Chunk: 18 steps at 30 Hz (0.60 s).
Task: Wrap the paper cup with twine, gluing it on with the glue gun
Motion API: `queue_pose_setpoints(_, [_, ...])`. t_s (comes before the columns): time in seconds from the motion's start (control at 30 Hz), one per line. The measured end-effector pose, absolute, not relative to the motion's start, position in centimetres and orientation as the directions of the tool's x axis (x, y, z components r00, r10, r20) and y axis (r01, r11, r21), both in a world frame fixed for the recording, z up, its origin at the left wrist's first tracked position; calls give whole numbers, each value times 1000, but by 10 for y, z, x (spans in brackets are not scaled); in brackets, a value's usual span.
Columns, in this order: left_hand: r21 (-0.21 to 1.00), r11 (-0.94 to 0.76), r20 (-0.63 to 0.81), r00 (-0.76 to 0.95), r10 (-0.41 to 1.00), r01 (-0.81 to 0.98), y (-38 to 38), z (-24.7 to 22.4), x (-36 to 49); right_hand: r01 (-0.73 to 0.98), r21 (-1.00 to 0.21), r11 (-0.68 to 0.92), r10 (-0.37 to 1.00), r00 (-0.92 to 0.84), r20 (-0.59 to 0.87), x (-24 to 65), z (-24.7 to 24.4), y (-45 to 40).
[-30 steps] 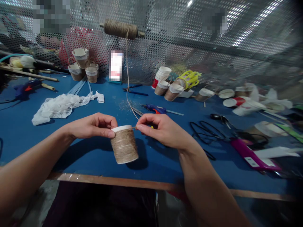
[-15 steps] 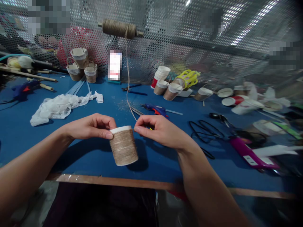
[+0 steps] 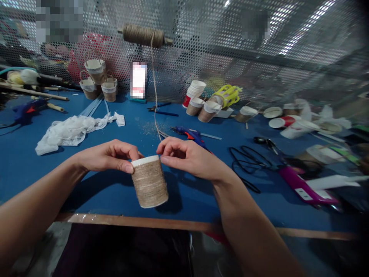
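Note:
Wrapped almost to its white rim in brown twine, a paper cup [image 3: 150, 182] tilts above the blue table near its front edge. My left hand [image 3: 118, 156] pinches the cup's rim at the left, thumb outside and fingers partly hidden behind it. At the rim's right side, my right hand [image 3: 184, 156] is closed on the jute twine [image 3: 155, 88]. That strand runs up to a twine spool [image 3: 143, 35] on a rod at the mesh panel. Where the twine meets the cup is hidden by my right fingers.
Behind my right hand lies a blue glue gun [image 3: 191, 134]. White lace [image 3: 63, 132] is heaped at the left, before several small baskets [image 3: 95, 69]. Stacked paper cups [image 3: 196, 89] stand at the back. A black cable [image 3: 245, 165] and a purple tool [image 3: 305, 186] lie at the right.
My right hand has moved slightly left and up, closer to the cup's rim. The cup has shifted a little down and is turned slightly; my left hand keeps its hold.

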<state>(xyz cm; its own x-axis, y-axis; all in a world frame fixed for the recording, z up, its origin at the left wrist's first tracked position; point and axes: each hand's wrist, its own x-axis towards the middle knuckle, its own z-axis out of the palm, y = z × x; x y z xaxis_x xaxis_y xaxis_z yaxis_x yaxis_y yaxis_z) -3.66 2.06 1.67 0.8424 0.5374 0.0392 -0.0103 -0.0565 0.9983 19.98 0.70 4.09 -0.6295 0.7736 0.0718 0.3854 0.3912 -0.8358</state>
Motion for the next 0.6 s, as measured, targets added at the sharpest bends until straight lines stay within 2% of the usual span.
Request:
queue_pose_setpoints(0.17, [995, -59, 98, 865, 492, -79, 21, 17, -36, 190, -954, 233, 743, -667, 49, 198, 39, 8])
queue_pose_setpoints(0.33, [990, -97, 136, 864, 484, -101, 22, 18, -35, 55, -998, 35, 755, -656, -10, 197, 30, 9])
queue_pose_setpoints(0.43, [986, -128, 155, 850, 504, -104, 24, 16, -35, 28, -999, 21, 764, -645, -2, 198, 29, 10])
queue_pose_setpoints(0.6, [980, -163, 182, 835, 519, -113, 25, 14, -34, 32, -996, 84, 782, -622, 46, 200, 31, 9])
